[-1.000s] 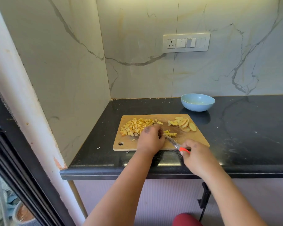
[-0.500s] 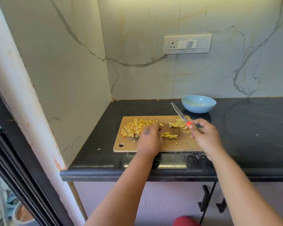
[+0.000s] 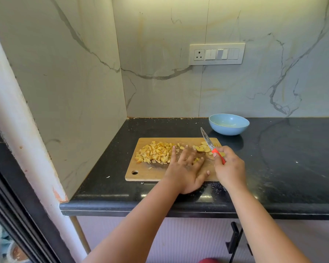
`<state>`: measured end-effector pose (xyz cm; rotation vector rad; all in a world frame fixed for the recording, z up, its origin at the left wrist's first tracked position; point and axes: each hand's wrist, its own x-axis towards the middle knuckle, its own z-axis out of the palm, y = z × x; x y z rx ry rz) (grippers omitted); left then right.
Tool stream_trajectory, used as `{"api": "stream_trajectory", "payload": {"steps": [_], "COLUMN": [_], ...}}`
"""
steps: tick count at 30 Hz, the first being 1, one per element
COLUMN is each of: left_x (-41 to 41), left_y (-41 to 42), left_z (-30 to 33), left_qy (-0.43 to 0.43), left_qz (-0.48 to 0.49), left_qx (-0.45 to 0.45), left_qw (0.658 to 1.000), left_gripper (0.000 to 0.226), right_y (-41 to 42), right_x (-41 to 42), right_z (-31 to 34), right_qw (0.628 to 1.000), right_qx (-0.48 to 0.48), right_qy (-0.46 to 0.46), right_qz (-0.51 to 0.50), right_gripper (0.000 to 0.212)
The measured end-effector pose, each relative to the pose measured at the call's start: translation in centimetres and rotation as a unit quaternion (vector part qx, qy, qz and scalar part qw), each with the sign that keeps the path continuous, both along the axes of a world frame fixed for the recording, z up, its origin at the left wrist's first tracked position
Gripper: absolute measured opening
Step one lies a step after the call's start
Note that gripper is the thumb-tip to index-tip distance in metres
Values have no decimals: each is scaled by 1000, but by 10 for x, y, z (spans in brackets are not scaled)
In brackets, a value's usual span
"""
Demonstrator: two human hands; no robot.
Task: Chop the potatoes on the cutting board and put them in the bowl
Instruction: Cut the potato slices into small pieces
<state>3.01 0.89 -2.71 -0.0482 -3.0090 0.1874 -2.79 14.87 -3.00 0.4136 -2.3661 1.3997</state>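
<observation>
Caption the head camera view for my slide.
Left hand flat on cutting board, right hand raising knife.

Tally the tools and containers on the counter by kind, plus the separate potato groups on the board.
Cutting board: 1
Knife: 1, gripped by the right hand
Blue bowl: 1
Potato groups: 2, the diced pile and the uncut slices
Total: 5

view: single head-worn wide-angle | faces: forward and down at black stone counter (image 3: 273,168) | range: arm's length, forearms entering from lower frame | shared views: none
</observation>
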Motion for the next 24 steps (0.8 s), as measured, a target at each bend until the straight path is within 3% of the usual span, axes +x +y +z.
{"api": "stream_trajectory", "payload": {"steps": [7, 10, 18, 21, 24], "left_x": [-15, -13, -4, -5, -9], "left_y": [-25, -34, -46, -49, -50], "left_z": [12, 16, 30, 30, 30], "left_qy": [-38, -5, 107, 201, 227], "left_qz": [112, 148, 109, 94, 84], "left_qx": [-96, -101, 40, 85, 120], "left_qw": [988, 984, 987, 971, 963], "left_gripper": [77, 76, 46, 29, 33], "right_y": [1, 1, 3, 5, 5], "right_x": [1, 0, 0, -2, -5], "right_z": [0, 0, 1, 1, 0], "right_qw": [1000, 1000, 1000, 999, 997], "right_qx": [19, 22, -5, -33, -67], "right_qy": [-10, -8, -15, -15, -23], "right_qz": [10, 11, 13, -14, -34], "right_gripper": [14, 15, 13, 12, 13]}}
